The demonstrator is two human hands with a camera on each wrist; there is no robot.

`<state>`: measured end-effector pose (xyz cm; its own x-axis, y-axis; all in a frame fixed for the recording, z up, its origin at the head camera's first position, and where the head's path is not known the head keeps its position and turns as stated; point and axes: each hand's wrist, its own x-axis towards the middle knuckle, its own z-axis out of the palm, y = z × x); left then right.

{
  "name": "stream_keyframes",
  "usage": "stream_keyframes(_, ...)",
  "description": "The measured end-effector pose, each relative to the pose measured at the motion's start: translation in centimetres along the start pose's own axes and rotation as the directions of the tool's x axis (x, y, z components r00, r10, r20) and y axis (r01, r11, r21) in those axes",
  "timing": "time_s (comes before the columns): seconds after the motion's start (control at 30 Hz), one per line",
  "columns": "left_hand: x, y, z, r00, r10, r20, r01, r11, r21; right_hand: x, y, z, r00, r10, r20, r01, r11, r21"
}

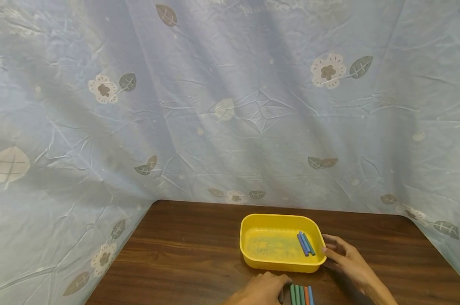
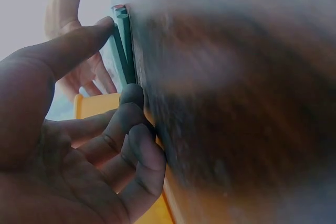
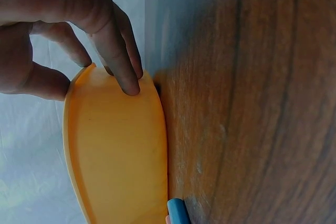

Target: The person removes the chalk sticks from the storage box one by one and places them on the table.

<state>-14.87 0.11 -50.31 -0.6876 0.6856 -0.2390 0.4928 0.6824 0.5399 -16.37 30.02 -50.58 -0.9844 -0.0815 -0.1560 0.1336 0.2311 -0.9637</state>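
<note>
A yellow plastic tray (image 1: 275, 267) stands on the table, and inside it lie blue and green chalk-like sticks (image 1: 305, 244). At its right end my right hand (image 1: 346, 260) grips the wall, thumb at the rim and fingers against the outside, as the right wrist view shows. In front of the tray is a row of sticks (image 1: 301, 294): three green, one orange-red, one blue. My left hand (image 1: 263, 289) is at the row's left side. In the left wrist view its thumb and index fingertips lie close by the green sticks (image 2: 123, 45), fingers loosely bent, not closed round any.
The dark wood-grain table (image 1: 184, 245) has rounded back corners. A pale cloth (image 1: 230, 140) with leaf and flower prints hangs behind it and along both sides. In the right wrist view, a blue stick (image 3: 178, 211) lies beside the tray wall.
</note>
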Motion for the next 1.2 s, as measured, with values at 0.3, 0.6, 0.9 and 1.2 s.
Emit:
stream_keyframes(0.3, 0.0, 0.0, 0.3, 0.999, 0.028, -0.018, -0.028, 0.999, 0.040, 0.0, 0.1, 0.1, 1.000, 0.018, 0.002, -0.018, 1.000, 0.008)
stream_keyframes(0.6, -0.2, 0.0, 0.3, 0.999, 0.042, -0.030, -0.041, 0.998, 0.044, 0.0, 0.1, 0.1, 1.000, 0.019, 0.010, -0.019, 1.000, 0.004)
stream_keyframes(0.9, -0.3, 0.1, 0.1, 0.998, 0.053, -0.039, -0.051, 0.997, 0.066, 0.0, 0.2, 0.0, 1.000, 0.009, 0.010, -0.009, 1.000, 0.001)
stream_keyframes(1.2, -0.9, 1.0, -1.0, 0.997, 0.043, -0.064, -0.042, 0.999, 0.011, 0.0, 0.1, 0.0, 1.000, 0.006, 0.006, -0.006, 1.000, -0.012)
